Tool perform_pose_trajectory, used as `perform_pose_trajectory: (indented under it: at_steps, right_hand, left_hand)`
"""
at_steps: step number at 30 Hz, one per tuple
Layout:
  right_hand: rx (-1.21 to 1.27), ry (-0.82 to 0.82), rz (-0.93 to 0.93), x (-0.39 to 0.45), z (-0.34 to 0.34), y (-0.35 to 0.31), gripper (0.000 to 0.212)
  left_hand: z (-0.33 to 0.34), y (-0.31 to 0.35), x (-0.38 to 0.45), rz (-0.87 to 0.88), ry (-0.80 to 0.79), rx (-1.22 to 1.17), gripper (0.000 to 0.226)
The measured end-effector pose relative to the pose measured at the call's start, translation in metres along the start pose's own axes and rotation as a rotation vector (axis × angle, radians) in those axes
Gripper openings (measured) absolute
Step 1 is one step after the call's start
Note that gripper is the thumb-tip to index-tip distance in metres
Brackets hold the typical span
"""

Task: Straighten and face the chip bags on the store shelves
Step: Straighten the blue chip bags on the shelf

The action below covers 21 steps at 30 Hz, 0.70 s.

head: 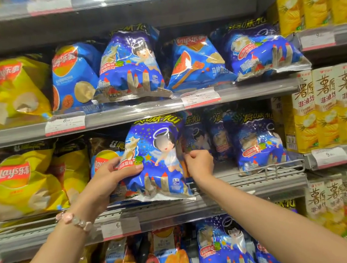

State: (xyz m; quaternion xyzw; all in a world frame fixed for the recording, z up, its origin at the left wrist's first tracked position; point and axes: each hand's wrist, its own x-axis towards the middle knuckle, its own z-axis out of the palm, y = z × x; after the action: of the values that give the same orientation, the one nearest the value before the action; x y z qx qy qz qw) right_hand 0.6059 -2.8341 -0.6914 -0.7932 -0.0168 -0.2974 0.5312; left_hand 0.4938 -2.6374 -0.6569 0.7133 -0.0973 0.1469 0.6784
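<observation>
Hands, two, left hand [111, 175] and right hand [199, 162], grip one blue bag [158, 160].

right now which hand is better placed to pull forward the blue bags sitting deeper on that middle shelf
Right. The right hand pinches the held angel-print bag's right edge, directly in front of the recessed bags. The left hand grips the bag's far side.

Your right hand [200, 162]: fingertips hidden behind the blue bag [156, 160] edge you hold.
Bags behind that hand: dark, print unreadable.
Price tag [120, 227] below your left hand [113, 175]: blurred.
Your forearms: cut off by the bottom edge.
</observation>
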Motion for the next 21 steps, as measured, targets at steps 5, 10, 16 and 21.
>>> perform_pose_trajectory:
  at_steps: [5,10,16,21]
  right_hand:
    - [0.204,-0.277,-0.004,0.006,-0.009,0.007,0.029]
    - [0.602,-0.387,0.121,0.017,-0.048,-0.009,0.025]
    - [0.448,-0.555,0.099,0.016,-0.068,-0.023,0.114]
    - [0.444,-0.423,0.017,0.027,-0.087,-0.014,0.042]
  left_hand:
    - [0.010,-0.002,0.003,0.002,0.001,0.009,0.071]
    - [0.034,-0.009,0.007,0.050,0.095,-0.043,0.068]
    - [0.073,-0.020,0.022,0.080,0.116,-0.075,0.047]
    - [0.091,-0.025,0.033,0.144,-0.039,-0.045,0.045]
